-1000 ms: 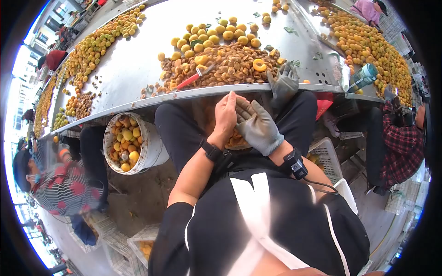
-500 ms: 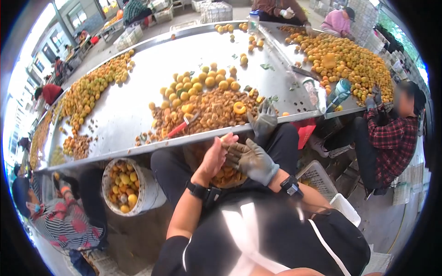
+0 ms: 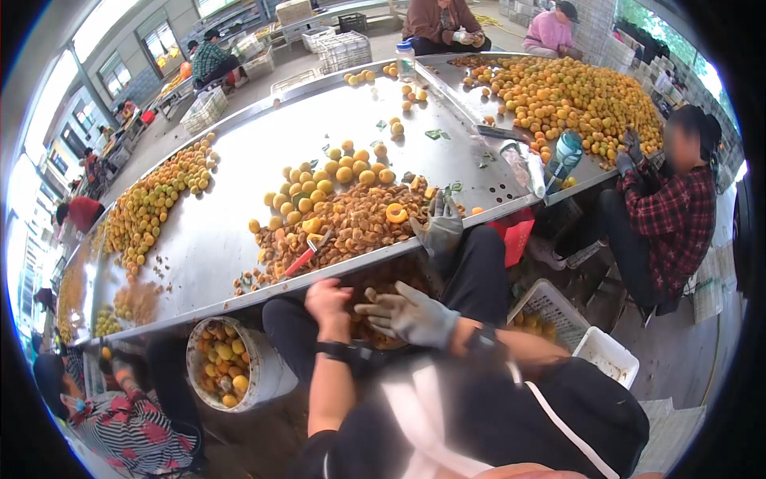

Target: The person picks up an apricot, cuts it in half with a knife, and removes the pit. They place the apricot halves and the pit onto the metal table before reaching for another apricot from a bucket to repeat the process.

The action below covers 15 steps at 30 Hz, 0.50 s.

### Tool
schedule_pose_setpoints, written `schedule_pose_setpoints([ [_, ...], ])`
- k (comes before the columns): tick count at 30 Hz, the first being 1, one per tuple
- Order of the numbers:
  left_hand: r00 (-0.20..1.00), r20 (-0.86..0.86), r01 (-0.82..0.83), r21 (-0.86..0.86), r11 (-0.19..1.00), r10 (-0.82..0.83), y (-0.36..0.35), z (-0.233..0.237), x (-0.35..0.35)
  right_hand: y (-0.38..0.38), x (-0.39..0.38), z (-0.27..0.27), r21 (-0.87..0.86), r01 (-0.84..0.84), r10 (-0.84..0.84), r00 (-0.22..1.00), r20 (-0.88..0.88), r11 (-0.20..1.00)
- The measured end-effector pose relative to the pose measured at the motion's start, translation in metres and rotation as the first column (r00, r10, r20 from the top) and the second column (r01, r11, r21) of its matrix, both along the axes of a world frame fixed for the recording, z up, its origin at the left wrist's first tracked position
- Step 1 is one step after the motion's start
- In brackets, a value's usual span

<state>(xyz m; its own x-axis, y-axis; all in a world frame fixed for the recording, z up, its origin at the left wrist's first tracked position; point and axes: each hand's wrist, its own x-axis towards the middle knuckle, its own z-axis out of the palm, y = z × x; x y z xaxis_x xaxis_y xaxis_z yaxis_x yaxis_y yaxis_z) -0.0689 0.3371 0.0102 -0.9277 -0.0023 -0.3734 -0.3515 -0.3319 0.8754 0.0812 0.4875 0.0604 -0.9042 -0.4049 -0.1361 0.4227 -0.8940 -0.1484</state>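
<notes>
My left hand [image 3: 328, 303] is bare and raised just below the table's front edge, its fingers smeared by motion. To its right, my right hand [image 3: 413, 316] wears a grey work glove, soiled at the fingers. Its fingers are spread with nothing in them, over the container between my knees. A second grey glove [image 3: 440, 230] lies at the table edge near my right knee. Close ahead is a heap of brown fruit pits [image 3: 359, 219], with a red-handled tool [image 3: 307, 255] on its front side. Whole yellow apricots [image 3: 345, 174] lie behind the pits.
The metal table [image 3: 239, 176] has a raised rim. A white bucket of fruit [image 3: 270, 363] stands left of me; a white crate [image 3: 550, 313] and white tub [image 3: 608, 355] are right. A person in a checked shirt [image 3: 670, 211] sits at right, another in stripes [image 3: 132, 423] at left.
My hands have drawn apart and lower, away from the table edge; the left has moved left of the gloved right. The view has shifted, showing more of the background.
</notes>
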Motion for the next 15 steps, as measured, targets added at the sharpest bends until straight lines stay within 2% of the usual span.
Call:
schedule_pose_setpoints([
  [1, 0.988, -0.051, -0.148, 0.023, 0.989, 0.149, -0.037, -0.037, -0.034, 0.013, 0.014, 0.005, 0.002, 0.014, -0.014, 1.000, -0.005, 1.000],
  [2, 0.985, -0.146, -0.075, 0.141, 0.987, 0.096, -0.053, -0.019, -0.029, 0.029, 0.030, 0.016, 0.120, 0.092, -0.083, 0.994, -0.077, 0.988],
  [3, 0.977, -0.185, 0.132, 0.116, 0.984, -0.109, -0.055, -0.011, -0.027, 0.040, 0.038, 0.025, 0.233, 0.169, -0.135, 0.979, -0.152, 0.958],
  [4, 0.949, -0.167, 0.288, 0.115, 0.951, -0.267, -0.037, 0.013, -0.013, 0.047, 0.036, 0.030, 0.229, 0.325, -0.294, 0.942, -0.159, 0.918],
  [5, 0.894, -0.143, 0.440, 0.103, 0.892, -0.424, -0.017, 0.035, 0.008, 0.054, 0.029, 0.032, 0.190, 0.397, -0.386, 0.918, -0.092, 0.898],
  [6, 0.830, -0.145, 0.556, 0.293, 0.778, -0.538, 0.000, 0.044, 0.024, 0.051, 0.020, 0.045, 0.113, 0.429, -0.417, 0.902, -0.110, 0.896],
  [7, 0.748, -0.183, 0.637, 0.470, 0.611, -0.639, 0.020, 0.051, 0.036, 0.046, 0.008, 0.060, 0.042, 0.457, -0.448, 0.884, -0.136, 0.889],
  [9, 0.660, -0.217, 0.705, 0.510, 0.493, -0.719, 0.048, 0.068, 0.063, 0.029, -0.011, 0.062, 0.030, 0.469, -0.447, 0.859, -0.250, 0.883],
  [10, 0.764, -0.115, 0.615, 0.425, 0.664, -0.634, 0.059, 0.073, 0.077, 0.017, -0.017, 0.061, -0.003, 0.460, -0.443, 0.854, -0.272, 0.888],
  [11, 0.819, -0.195, 0.559, 0.486, 0.672, -0.540, 0.070, 0.079, 0.077, 0.006, -0.027, 0.050, 0.020, 0.484, -0.470, 0.858, -0.208, 0.875],
  [13, 0.857, -0.268, 0.508, 0.283, 0.814, -0.441, 0.069, 0.095, 0.070, 0.000, -0.037, 0.034, -0.073, 0.485, -0.489, 0.871, -0.052, 0.871],
  [14, 0.912, -0.186, 0.403, 0.243, 0.883, -0.365, 0.070, 0.076, 0.061, -0.001, -0.043, 0.030, -0.073, 0.487, -0.491, 0.869, -0.055, 0.870],
  [15, 0.909, -0.193, 0.408, 0.241, 0.881, -0.368, 0.073, 0.071, 0.059, -0.002, -0.050, 0.027, 0.001, 0.464, -0.460, 0.879, -0.129, 0.886],
])
